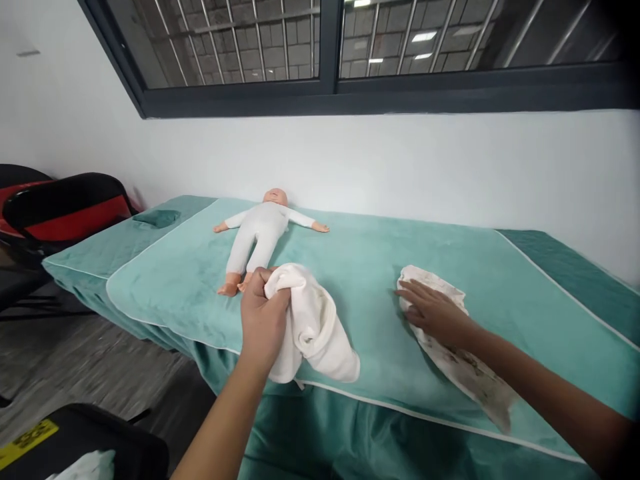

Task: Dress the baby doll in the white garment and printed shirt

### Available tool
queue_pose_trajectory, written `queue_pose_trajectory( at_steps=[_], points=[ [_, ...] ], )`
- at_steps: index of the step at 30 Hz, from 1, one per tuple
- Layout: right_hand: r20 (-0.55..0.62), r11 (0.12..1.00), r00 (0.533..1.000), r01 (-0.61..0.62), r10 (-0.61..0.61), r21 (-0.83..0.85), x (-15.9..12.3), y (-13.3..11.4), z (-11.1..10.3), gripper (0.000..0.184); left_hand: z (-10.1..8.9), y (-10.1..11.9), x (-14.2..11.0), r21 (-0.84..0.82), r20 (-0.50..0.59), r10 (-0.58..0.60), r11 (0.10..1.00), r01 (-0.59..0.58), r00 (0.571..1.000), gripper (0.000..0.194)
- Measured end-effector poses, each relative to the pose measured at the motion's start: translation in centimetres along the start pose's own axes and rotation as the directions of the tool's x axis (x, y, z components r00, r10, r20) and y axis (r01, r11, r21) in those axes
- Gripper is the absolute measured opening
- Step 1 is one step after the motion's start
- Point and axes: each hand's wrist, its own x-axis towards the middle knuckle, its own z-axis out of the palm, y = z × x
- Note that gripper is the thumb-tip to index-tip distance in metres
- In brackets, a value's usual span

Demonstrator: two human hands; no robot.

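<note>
Cream cloth [320, 327] lies bunched on teal bed cover [360, 267] beneath window [320, 40].

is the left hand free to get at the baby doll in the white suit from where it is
Probably not as it stands: the left hand is clenched on a bunched white cloth, though the baby doll in the white suit lies just beyond with nothing between.
</note>
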Motion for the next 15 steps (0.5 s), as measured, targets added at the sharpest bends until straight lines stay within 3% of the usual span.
queue_pose_trajectory(
  at_steps=[3,6,9,11,13,15],
  points=[
    [-0.139,0.984,0.979,-0.161,0.149,-0.079,-2.0,3.9,1.3,0.032,-0.2,-0.6,0.2,0.151,-0.003,0.021,0.988,-0.021,1.000,0.014],
    [-0.167,0.931,0.924,-0.360,0.345,-0.068,-3.5,6.7,0.7,0.025,-0.3,-0.8,0.5,0.265,0.042,0.047,0.963,-0.056,0.998,0.012],
    [-0.146,0.912,0.908,-0.405,0.394,-0.058,-4.7,8.4,-0.6,0.023,-0.3,-0.5,0.8,0.298,0.088,0.066,0.950,-0.090,0.994,0.015],
    [-0.206,0.916,0.906,-0.393,0.370,-0.083,-5.4,9.3,-1.7,0.023,-0.4,-0.1,0.9,0.291,0.132,0.104,0.947,-0.139,0.986,0.020],
    [-0.383,0.881,0.839,-0.459,0.386,-0.116,-6.2,10.3,-2.6,0.026,-0.4,0.4,1.0,0.264,0.222,0.167,0.938,-0.224,0.961,0.024],
    [-0.552,0.807,0.707,-0.582,0.442,-0.098,-7.1,11.1,-3.0,0.030,-0.4,0.9,1.1,0.219,0.309,0.237,0.925,-0.311,0.921,0.031]
  ],
)
